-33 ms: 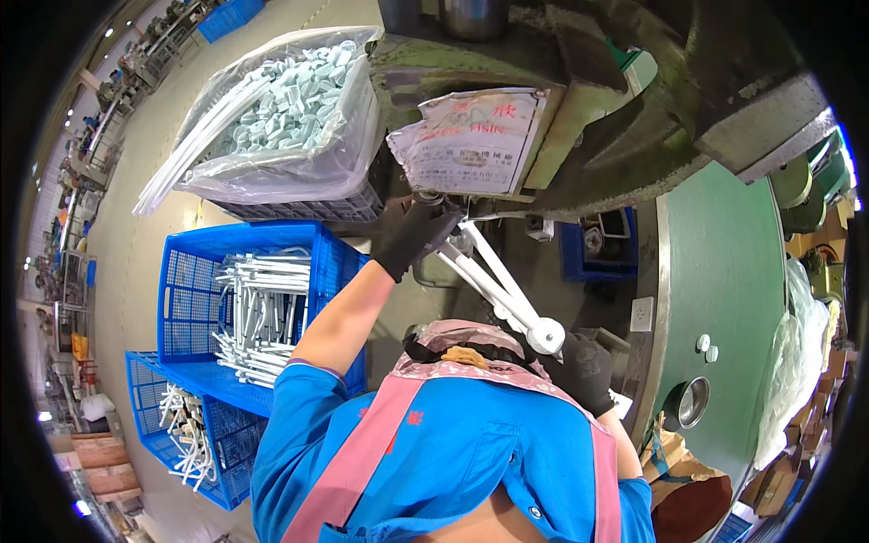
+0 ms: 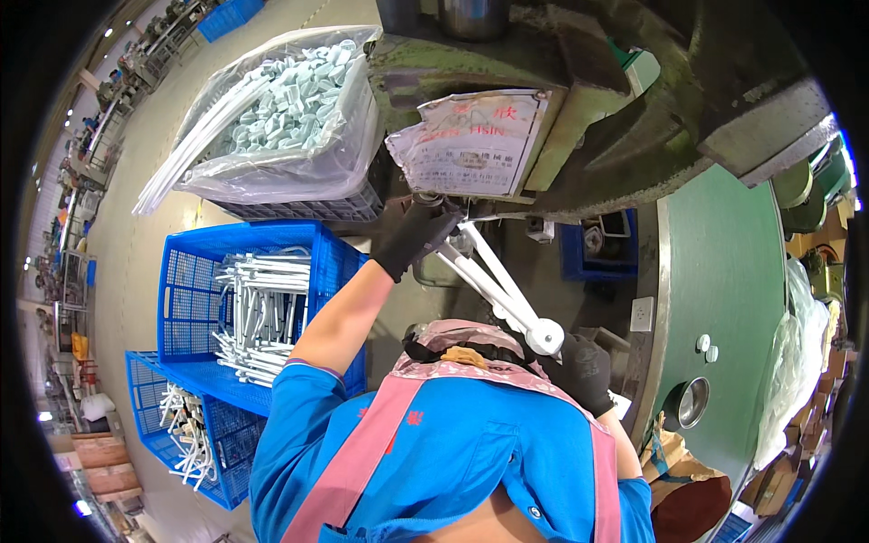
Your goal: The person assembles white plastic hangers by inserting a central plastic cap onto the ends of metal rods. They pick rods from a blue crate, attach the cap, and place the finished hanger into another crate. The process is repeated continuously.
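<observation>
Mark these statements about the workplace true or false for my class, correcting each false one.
1. The left hand is gloved. True.
2. The right hand is bare. False: it is gloved too.
3. The round end of the white part is by the right hand. True.
4. The pale pieces lie on the floor. False: they are in a plastic-lined crate.
5. The bowl is on the green table. True.
6. The basket holding white tubes is red. False: it is blue.
</observation>
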Motion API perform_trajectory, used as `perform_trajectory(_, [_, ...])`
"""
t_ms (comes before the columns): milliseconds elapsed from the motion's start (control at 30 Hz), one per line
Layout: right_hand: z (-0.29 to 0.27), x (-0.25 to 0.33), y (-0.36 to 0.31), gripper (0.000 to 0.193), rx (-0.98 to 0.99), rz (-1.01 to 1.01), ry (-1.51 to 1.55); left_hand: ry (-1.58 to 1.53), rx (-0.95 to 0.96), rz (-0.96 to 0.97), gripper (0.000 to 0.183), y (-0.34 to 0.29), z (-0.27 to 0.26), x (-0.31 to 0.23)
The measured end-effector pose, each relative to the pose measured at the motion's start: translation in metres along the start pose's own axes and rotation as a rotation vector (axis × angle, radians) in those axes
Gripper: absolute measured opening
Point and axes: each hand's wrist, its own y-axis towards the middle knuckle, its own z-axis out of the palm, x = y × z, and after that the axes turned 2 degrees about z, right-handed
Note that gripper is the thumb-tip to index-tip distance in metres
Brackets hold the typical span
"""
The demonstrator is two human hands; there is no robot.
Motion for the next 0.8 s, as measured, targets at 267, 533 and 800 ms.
perform_trajectory(267, [0.001,-0.004,0.002,0.036,0.072,-0.049,0.097,0.324,0.138,0.325,0.018,0.008,-0.006,0.035])
perform_trajectory(533, [0.020,-0.019,0.006,0.044,0.195,0.024,0.080,0.395,0.120,0.314,0.016,0.014,0.005,0.048])
perform_trajectory(800, [0.007,0.000,0.009,0.041,0.360,0.052,0.127,0.393,0.201,0.378,0.023,0.019,0.001,0.043])
